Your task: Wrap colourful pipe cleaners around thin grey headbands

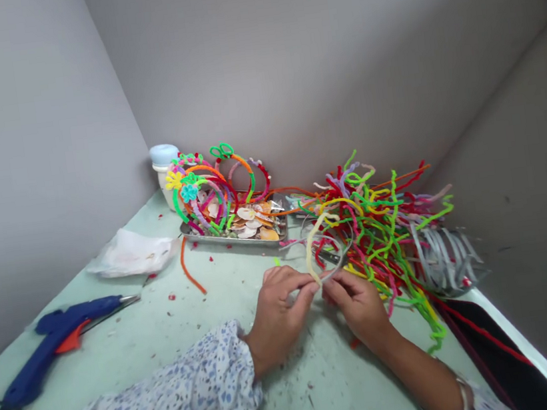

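Note:
My left hand (281,306) is closed in a pinch on a pale yellow pipe cleaner (309,251), whose free end curves upward. Close beside it, my right hand (360,306) pinches the end of a thin grey headband (338,268). The band loops up behind the pipe cleaner, and the two meet at my fingertips. How far one wraps round the other is hidden by my fingers. Just beyond my hands lies a tangled heap of colourful pipe cleaners (376,218).
At the left rests a blue glue gun (46,352) with its cord. Behind it lies a white plastic bag (133,252). Several decorated headbands (202,201) stand in a metal tray (238,240) with shell-like pieces. More grey headbands (446,256) sit at right; a white jar (166,172) stands behind.

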The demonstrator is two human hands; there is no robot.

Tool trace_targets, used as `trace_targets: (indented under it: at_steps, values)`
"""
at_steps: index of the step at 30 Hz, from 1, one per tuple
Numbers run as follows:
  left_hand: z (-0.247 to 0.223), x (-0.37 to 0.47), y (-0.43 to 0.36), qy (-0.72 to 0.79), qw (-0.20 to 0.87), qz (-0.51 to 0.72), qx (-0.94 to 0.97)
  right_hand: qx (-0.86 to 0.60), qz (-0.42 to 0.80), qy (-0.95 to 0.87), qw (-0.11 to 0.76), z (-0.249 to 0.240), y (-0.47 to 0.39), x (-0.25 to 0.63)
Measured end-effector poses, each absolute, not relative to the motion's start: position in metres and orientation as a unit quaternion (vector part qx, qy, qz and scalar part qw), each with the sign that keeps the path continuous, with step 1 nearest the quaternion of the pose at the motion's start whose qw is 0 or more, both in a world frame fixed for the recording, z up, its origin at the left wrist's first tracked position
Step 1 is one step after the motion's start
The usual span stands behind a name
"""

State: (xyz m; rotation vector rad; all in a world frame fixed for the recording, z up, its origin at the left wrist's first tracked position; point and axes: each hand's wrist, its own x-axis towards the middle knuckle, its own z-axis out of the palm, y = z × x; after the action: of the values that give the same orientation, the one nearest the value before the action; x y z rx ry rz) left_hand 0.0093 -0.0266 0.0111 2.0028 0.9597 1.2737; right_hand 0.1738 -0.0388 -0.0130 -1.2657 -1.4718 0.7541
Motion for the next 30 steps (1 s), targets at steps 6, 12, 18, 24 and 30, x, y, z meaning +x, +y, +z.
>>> trace_targets:
  at_steps: [6,12,18,24,30]
  values:
    - [0.004,0.010,-0.017,0.382,0.259,0.443,0.768,-0.504,0.152,-0.637,0.563,-0.016,-0.045,0.177]
    - [0.000,0.009,-0.014,0.375,0.199,0.383,0.820,-0.510,0.093,-0.696,0.496,-0.006,-0.045,0.170]
    - [-0.001,0.008,-0.013,0.366,0.162,0.366,0.840,-0.534,0.071,-0.696,0.474,-0.006,-0.043,0.169]
    - [-0.003,0.009,-0.013,0.351,0.138,0.343,0.860,-0.510,0.081,-0.711,0.476,-0.008,-0.041,0.168]
    - [-0.001,0.009,-0.013,0.361,0.164,0.336,0.854,-0.506,0.149,-0.698,0.484,-0.014,-0.037,0.171]
